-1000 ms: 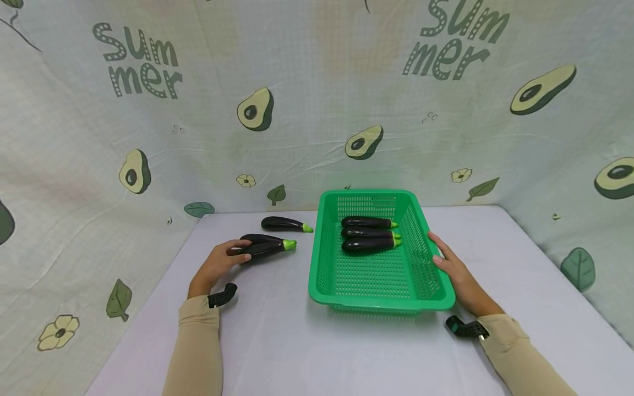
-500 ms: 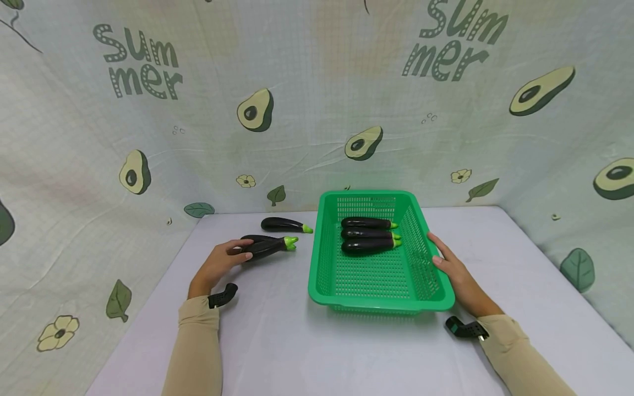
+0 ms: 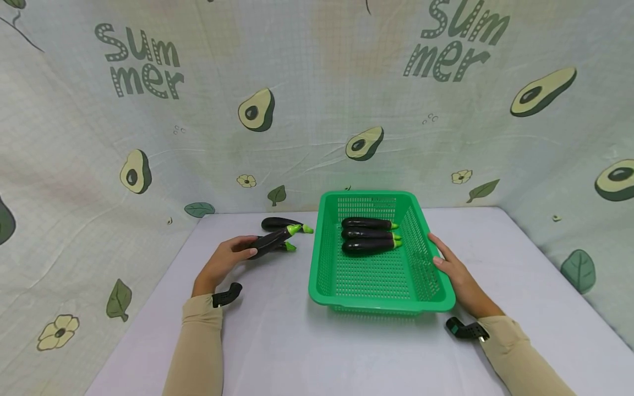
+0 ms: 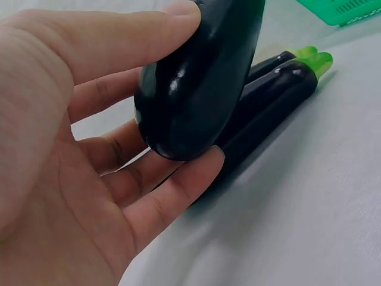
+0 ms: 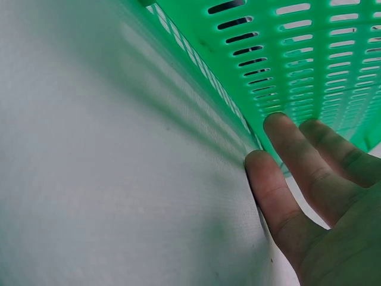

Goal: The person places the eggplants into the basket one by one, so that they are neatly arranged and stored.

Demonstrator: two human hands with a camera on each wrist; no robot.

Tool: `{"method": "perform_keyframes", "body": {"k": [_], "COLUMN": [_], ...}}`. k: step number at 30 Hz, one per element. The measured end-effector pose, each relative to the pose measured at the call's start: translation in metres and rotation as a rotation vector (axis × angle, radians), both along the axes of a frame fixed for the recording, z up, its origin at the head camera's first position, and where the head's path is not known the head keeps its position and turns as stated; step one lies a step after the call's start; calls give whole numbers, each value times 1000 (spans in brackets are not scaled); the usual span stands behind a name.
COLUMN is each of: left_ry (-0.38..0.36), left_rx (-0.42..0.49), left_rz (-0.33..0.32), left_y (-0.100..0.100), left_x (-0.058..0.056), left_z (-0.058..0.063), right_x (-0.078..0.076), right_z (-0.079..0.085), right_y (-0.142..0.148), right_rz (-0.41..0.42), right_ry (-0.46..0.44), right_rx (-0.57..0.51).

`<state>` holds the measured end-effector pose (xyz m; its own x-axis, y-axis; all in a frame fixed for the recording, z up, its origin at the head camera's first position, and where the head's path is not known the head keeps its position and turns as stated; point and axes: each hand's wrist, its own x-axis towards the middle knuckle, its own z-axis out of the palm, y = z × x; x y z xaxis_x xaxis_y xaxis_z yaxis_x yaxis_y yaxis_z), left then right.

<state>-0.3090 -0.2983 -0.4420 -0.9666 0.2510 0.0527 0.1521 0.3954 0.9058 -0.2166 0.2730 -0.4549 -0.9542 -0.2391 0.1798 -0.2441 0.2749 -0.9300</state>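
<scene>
My left hand [image 3: 224, 261] holds a dark purple eggplant [image 3: 271, 242] by its rounded end, green stem tilted up to the right. In the left wrist view, thumb and fingers lie around this eggplant [image 4: 190, 83], raised off the table. Under it lies another eggplant [image 4: 271, 110], partly hidden, and a further eggplant [image 3: 277, 223] lies just behind. My right hand [image 3: 460, 278] rests at the right side of a green plastic basket [image 3: 383, 302]. Its fingers [image 5: 309, 161] are fairly straight against the basket's outer wall. Three eggplants [image 3: 366, 246] lie side by side inside the basket.
A white-covered table [image 3: 277, 341] carries everything. Behind it hangs a printed cloth [image 3: 307, 99] with avocados and lettering, which also runs along both sides. The basket's left rim stands a short way right of the loose eggplants' stems.
My left hand has lifted one eggplant from the pair, moving it slightly right and tilting its stem upward; the other stays on the table. The right hand and basket have not moved.
</scene>
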Motion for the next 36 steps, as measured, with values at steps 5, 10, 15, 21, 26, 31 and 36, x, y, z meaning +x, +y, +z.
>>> {"method": "perform_keyframes", "body": {"k": [5, 10, 15, 21, 26, 31, 36], "left_ry": [-18, -23, -4, 3, 23, 30, 42], "left_rx": [-3, 1, -5, -7, 2, 0, -7], "left_rz": [3, 4, 5, -6, -22, -21, -19], "left_y": [5, 12, 17, 22, 26, 32, 37], "left_x": [1, 4, 4, 4, 3, 4, 5], "left_z": [2, 8, 12, 14, 18, 21, 25], "right_x": [0, -1, -1, -1, -1, -1, -1], "right_z": [-1, -2, -1, -1, -1, -1, -1], "right_y": [-1, 1, 1, 1, 1, 1, 1], "right_rz": [-3, -4, -9, -10, -12, -11, -3], "right_ry": [-4, 3, 6, -6, -1, 7, 7], "right_rx": [3, 0, 5, 6, 12, 11, -1]}}
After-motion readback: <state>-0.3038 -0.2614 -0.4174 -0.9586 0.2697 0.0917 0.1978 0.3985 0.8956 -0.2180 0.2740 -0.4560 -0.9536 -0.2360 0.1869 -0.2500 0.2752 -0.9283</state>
